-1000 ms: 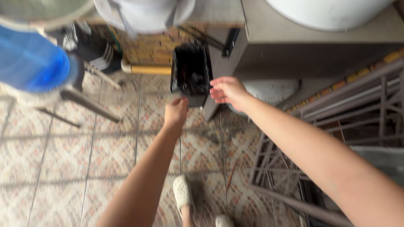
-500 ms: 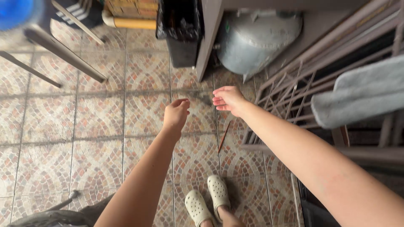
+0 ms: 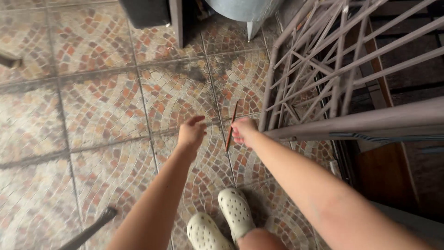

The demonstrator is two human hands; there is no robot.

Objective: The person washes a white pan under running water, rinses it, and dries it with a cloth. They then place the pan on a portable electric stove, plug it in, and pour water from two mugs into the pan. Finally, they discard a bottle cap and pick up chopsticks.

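I look straight down at a patterned tile floor (image 3: 101, 106). My left hand (image 3: 191, 133) hangs in mid-air with loosely curled fingers and holds nothing. My right hand (image 3: 243, 131) is just to its right, fingers apart, also holding nothing. A thin brown stick (image 3: 231, 127) lies on the floor between the two hands, closest to my right hand; I cannot tell whether the fingers touch it. My feet in white perforated clogs (image 3: 222, 220) stand below the hands.
A grey metal railing (image 3: 333, 78) with diagonal bars runs along the right, with dark stairs beyond it. A black bin (image 3: 144, 11) and a grey metal tub (image 3: 245, 9) sit at the top edge. A dark rod (image 3: 88, 231) crosses the lower left.
My view has tilted down from the black bin and counter to the floor. Both hands have pulled back from the bin and now hover low, above my feet.
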